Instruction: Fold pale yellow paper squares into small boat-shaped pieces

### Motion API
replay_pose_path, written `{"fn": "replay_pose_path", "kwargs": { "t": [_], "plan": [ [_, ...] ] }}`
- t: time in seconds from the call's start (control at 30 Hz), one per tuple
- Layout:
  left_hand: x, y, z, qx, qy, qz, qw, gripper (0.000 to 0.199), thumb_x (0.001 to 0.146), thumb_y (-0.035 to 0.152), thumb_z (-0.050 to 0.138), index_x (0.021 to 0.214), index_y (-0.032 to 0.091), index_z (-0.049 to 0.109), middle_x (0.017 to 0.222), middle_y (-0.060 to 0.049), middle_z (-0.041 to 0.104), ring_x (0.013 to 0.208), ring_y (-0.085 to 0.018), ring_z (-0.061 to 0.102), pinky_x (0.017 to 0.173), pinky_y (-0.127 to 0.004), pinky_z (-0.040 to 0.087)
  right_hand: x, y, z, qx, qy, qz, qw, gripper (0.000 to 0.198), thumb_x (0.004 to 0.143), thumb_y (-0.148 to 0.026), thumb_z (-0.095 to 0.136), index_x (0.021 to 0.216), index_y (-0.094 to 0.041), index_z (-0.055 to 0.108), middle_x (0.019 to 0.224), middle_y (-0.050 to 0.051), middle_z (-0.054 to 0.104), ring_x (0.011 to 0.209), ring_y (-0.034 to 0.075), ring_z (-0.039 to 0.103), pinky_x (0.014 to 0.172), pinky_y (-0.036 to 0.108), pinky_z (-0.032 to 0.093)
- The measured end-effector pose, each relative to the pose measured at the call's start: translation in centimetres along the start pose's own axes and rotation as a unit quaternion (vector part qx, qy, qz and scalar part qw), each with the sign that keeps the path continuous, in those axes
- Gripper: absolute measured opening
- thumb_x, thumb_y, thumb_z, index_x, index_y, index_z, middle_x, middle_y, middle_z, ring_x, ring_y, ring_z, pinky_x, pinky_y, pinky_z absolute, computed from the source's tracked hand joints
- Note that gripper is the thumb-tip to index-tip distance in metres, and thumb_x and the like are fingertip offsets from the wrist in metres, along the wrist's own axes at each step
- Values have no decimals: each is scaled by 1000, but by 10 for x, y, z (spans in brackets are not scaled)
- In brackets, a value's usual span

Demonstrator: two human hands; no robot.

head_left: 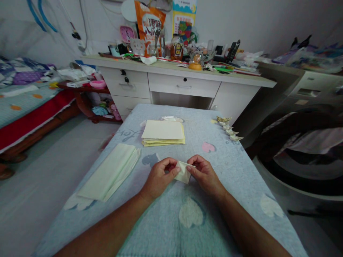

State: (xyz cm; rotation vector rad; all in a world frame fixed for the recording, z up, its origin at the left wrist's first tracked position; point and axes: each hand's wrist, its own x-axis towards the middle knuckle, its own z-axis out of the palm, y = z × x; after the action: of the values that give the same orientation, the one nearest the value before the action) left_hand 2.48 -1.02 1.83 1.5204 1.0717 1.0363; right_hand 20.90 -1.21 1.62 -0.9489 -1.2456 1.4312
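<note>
Two hands [160, 178] [205, 176] pinch folded paper [183, 173]; jar [177, 47] beyond holds amber contents [176, 57].

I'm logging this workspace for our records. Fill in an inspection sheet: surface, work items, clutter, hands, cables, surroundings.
Surface: cloth-covered table, blue-grey with heart shapes.
Work items: small folded paper in both hands; paper stack beyond; folded pale sheet at left; row of small folded pieces near the far right edge.
Clutter: crowded desk, including an orange bag, a jar and a pink clock.
Hands: left hand and right hand pinch the small folded paper.
Cables: cord on the left wall.
Surroundings: bed at left; front-loading machine at right.
</note>
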Motion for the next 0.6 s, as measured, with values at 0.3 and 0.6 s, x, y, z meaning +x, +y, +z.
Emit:
{"fn": "replay_pose_path", "kwargs": {
  "t": [0.3, 0.6],
  "plan": [
    [-5, 11, -1, 140, 16, 65, 988, 11, 82, 24, 58, 78, 17, 65, 73, -1, 64, 72, -15, 58, 69, -25, 44, -4, -8, 4, -165, -34, -70, 983, 15, 84, -34, 63, 84, -19, 65, 78, 1, 56, 75, 14, 52, 71, 26, 41],
    [-4, 6, 0, 12, -62, 6, 998, 20, 84, 34, 58, 88, 16, 63, 76, -1, 63, 71, -14, 58, 67, -23, 45, -3, -6, 8, -85, 23, -28, 996, 21, 82, -39, 66, 77, -18, 64, 70, -1, 54, 64, 12, 48, 59, 24, 38]
  ]
}}
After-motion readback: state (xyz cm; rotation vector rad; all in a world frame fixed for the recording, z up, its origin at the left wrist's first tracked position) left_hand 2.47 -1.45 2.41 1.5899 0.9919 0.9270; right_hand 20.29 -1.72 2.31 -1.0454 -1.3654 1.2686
